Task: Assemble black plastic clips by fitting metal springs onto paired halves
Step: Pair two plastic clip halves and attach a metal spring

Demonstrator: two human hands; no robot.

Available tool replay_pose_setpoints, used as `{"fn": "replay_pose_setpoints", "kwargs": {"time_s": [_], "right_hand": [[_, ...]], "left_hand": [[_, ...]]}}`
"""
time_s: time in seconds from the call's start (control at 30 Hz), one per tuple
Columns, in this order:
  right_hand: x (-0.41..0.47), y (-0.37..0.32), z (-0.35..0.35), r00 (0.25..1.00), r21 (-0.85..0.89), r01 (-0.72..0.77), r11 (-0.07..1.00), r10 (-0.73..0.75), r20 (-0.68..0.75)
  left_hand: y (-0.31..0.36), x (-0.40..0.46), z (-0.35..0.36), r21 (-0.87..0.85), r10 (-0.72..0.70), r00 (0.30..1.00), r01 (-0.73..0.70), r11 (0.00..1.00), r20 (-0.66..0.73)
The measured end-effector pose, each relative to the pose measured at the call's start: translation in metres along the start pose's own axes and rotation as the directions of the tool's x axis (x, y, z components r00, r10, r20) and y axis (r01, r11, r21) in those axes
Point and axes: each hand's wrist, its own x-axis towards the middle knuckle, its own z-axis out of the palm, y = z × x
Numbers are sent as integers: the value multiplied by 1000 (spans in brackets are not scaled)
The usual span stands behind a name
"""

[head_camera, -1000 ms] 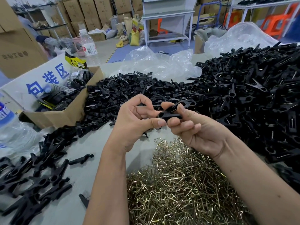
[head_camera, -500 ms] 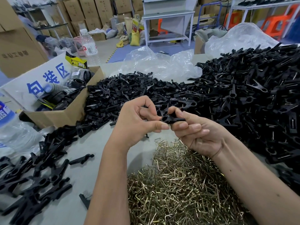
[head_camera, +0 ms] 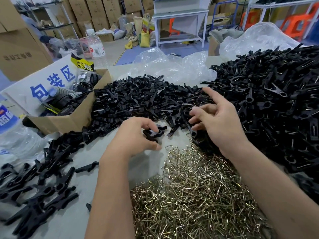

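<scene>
Meanwhile, at a grey worktable (head_camera: 148, 169) heaped with parts, a person's left hand (head_camera: 133, 140) curls its fingers and thumb round a black clip piece (head_camera: 154, 132), holding it just above the tabletop at the near edge of the central pile of loose clip halves (head_camera: 138, 100). The right hand (head_camera: 219, 119) hovers beside it with fingers spread and relaxed, reaching over the seam where that pile meets a far larger mound of black clips (head_camera: 272, 100) on the right; whether its fingertips touch any piece cannot be told, since the frame blurs there. Directly below both hands lies a glinting heap of bent metal springs (head_camera: 193, 195), brass-toned and tangled, spreading toward the near edge of the table between the two forearms. To the left, a scatter of assembled clips (head_camera: 38, 183) lies on the bare surface, and one lone half (head_camera: 86, 168) sits apart, near the left wrist. Behind them stands an open cardboard box (head_camera: 72, 116) (a white flap carries blue characters) holding dark rolled items. Crumpled clear plastic bags (head_camera: 172, 66) sit at the table's far side, with a water bottle (head_camera: 95, 47) beyond the box. Stacked cartons (head_camera: 96, 11) and a white metal bench (head_camera: 179, 16) fill the background.
</scene>
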Motion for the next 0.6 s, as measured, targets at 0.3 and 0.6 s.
{"fn": "replay_pose_setpoints", "kwargs": {"time_s": [0.3, 0.6], "right_hand": [[-22, -6, 26, 807, -797, 477, 370, 174, 564], [-19, -12, 22, 824, -612, 254, 749, 164, 543]], "left_hand": [[-2, 4, 9, -133, 13, 981, -39, 990, -192], [2, 6, 9, -379, -20, 958, -94, 921, -285]]}}
